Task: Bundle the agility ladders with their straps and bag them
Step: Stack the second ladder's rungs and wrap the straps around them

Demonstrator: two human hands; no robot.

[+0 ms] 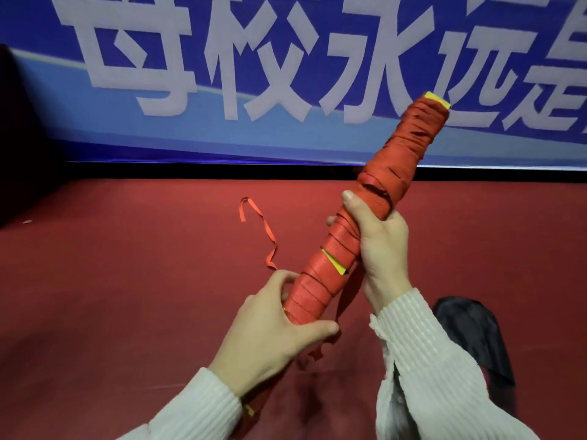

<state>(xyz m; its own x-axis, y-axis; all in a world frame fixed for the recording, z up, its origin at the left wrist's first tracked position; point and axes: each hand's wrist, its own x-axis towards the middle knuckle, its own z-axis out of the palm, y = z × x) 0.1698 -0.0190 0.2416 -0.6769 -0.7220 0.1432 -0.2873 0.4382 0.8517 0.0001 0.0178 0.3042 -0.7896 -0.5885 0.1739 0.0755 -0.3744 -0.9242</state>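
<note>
- Both hands keep a grip on the long roll of yellow ladder rungs bound in red-orange webbing strap (352, 236): the left hand (273, 331) curls round its near, lower end, and the right hand (378, 246) wraps its middle with the thumb lying up along the windings.
- Two holds spread along the length likely keep the rungs from fanning out while the wrapping is tidied or finished.
- Its long axis runs on a diagonal, lifted off the floor: near end low by the left hand, far end pointing up, away and to the right, where a yellow rung tip (437, 100) shows.
- Loose strap tail (263, 233) trails out left of the grip onto the red carpeted floor (127, 265).
- Crumpled black fabric bag (473, 335), probably the one to fill, lies on the floor just right of the right sleeve.
</note>
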